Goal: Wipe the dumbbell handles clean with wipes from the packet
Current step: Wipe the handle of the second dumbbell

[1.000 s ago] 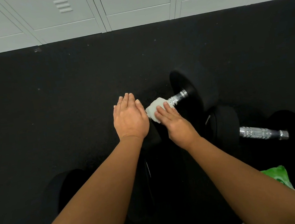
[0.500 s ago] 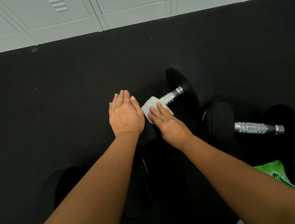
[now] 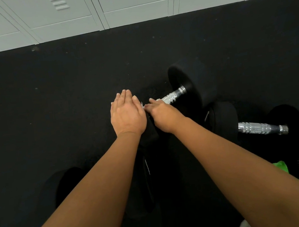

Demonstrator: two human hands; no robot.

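Two dumbbells lie on the black rubber floor [image 3: 69, 103]. The right hand [image 3: 164, 116] is closed around the near end of the first dumbbell's handle [image 3: 174, 97], with a white wipe [image 3: 142, 105] pinched under its fingers; only a sliver of the wipe shows at the thumb side. The left hand [image 3: 127, 115] lies flat, fingers straight and together, just left of that grip, pressing on the dumbbell's near head, which is mostly hidden beneath both hands. Beyond the grip the handle is bare knurled chrome, running up to a round black far head [image 3: 192, 84]. The second dumbbell [image 3: 258, 129], with the same chrome handle and black heads, lies to the right of the grip, untouched. Behind the right forearm a green packet [image 3: 281, 167] peeks out, mostly covered. Pale metal lockers [image 3: 132, 3] line the far edge.
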